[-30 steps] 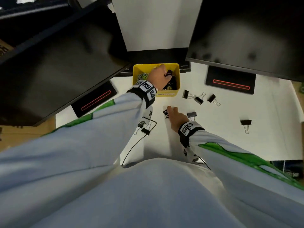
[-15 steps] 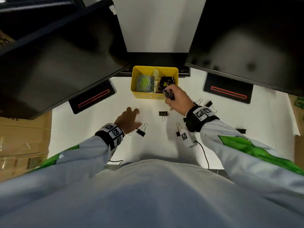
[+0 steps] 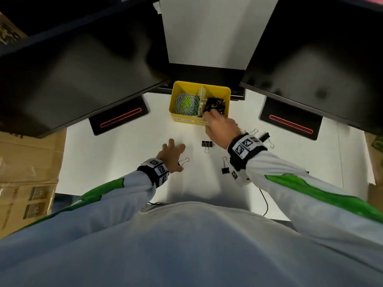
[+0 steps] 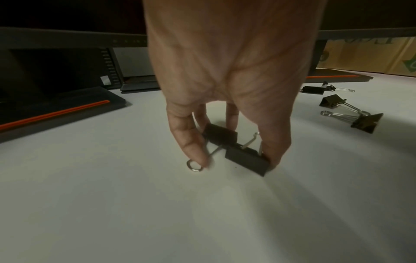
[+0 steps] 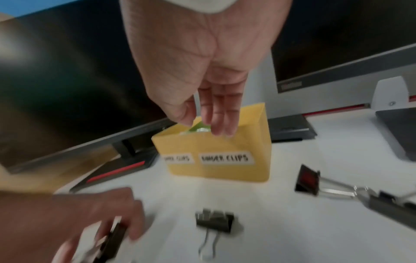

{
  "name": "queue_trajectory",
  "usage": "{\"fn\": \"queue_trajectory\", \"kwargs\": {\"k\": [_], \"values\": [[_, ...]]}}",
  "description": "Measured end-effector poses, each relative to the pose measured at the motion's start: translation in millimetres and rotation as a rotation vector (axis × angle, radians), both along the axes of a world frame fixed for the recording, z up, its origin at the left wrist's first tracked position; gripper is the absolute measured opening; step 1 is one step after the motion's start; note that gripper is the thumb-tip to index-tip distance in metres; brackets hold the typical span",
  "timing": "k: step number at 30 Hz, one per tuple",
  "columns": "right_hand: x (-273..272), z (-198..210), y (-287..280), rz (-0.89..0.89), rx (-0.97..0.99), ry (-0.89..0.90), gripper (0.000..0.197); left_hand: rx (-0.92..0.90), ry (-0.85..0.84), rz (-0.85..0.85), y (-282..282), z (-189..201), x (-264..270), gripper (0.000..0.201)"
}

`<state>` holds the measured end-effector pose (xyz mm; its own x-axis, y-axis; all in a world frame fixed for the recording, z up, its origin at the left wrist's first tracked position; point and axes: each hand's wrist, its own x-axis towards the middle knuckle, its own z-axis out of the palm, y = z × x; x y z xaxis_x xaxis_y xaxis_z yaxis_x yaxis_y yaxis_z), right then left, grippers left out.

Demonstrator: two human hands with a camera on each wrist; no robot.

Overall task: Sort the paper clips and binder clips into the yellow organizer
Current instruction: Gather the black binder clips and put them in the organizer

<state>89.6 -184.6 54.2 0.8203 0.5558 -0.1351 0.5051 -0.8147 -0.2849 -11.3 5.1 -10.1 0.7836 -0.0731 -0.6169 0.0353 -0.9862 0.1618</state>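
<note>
The yellow organizer (image 3: 226,94) stands at the back of the white table (image 3: 116,162). Coloured paper clips (image 3: 186,104) fill its left compartment and black binder clips (image 3: 215,103) its right one. My right hand (image 3: 211,119) hovers over the front rim of the right compartment. In the right wrist view its fingers (image 5: 223,117) hang straight above the organizer (image 5: 220,154) and hold nothing. My left hand (image 3: 174,154) is down on the table. In the left wrist view its fingertips (image 4: 193,156) and thumb grip two black binder clips (image 4: 245,160).
Loose binder clips (image 3: 207,144) (image 3: 224,169) (image 3: 263,137) lie on the table between and beside my hands. Two dark monitors (image 3: 83,69) (image 3: 321,59) overhang the back, on bases with red strips (image 3: 120,121). Cardboard boxes (image 3: 27,172) stand to the left. A thin cable (image 3: 265,201) trails near my body.
My right hand carried a binder clip from the table up to the organizer and let it go. My left hand left the organizer and came down onto two clips on the table.
</note>
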Motion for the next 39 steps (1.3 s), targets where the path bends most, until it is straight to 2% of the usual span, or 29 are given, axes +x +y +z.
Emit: {"fn": "queue_trajectory", "kwargs": {"k": [2, 5, 8, 11, 14, 17, 19, 21, 23, 25, 28, 30, 32, 33, 36, 39], "values": [[-13, -14, 0, 0.047, -0.068, 0.068, 0.028, -0.039, 0.017, 0.047, 0, 0, 2, 0.066], [-25, -40, -4, 0.054, -0.233, 0.272, 0.043, -0.086, 0.029, 0.126, -1, -2, 2, 0.062], [-34, -59, -8, 0.064, -0.264, 0.378, 0.051, -0.123, 0.024, 0.207, -2, -4, 1, 0.055], [-41, -65, -10, 0.068, -0.271, 0.398, 0.054, -0.169, 0.031, 0.268, -1, -6, 1, 0.03], [-44, -66, -17, 0.056, -0.276, 0.424, 0.055, -0.236, 0.071, 0.229, 1, -8, 2, 0.012], [-41, -63, -25, -0.001, -0.172, 0.467, 0.035, -0.341, 0.044, 0.26, 1, -3, 4, 0.015], [-35, -53, -29, -0.051, -0.016, 0.51, 0.023, -0.415, 0.022, 0.284, -1, 9, 9, 0.006], [-28, -37, -32, -0.101, 0.191, 0.555, 0.019, -0.531, -0.028, 0.348, -6, 26, 18, 0.007], [-19, -18, -34, -0.186, 0.389, 0.533, 0.02, -0.628, -0.102, 0.422, -14, 47, 34, 0.008], [-5, -2, -36, -0.278, 0.504, 0.434, 0.023, -0.684, -0.184, 0.454, -25, 68, 59, 0.009], [24, 13, -33, -0.428, 0.566, 0.321, 0.023, -0.641, -0.34, 0.364, -44, 96, 102, 0.011], [40, 18, -30, -0.471, 0.54, 0.274, 0.022, -0.556, -0.444, 0.317, -56, 105, 128, 0.01], [50, 21, -30, -0.48, 0.487, 0.265, 0.023, -0.45, -0.467, 0.285, -66, 104, 146, 0.009], [52, 22, -33, -0.476, 0.453, 0.268, 0.027, -0.419, -0.46, 0.273, -71, 102, 152, 0.017], [50, 22, -51, -0.464, 0.385, 0.247, 0.037, -0.414, -0.413, 0.289, -76, 94, 152, 0.039], [42, 10, -90, -0.504, 0.252, 0.199, 0.034, -0.457, -0.49, 0.283, -82, 87, 135, 0.038]]}}
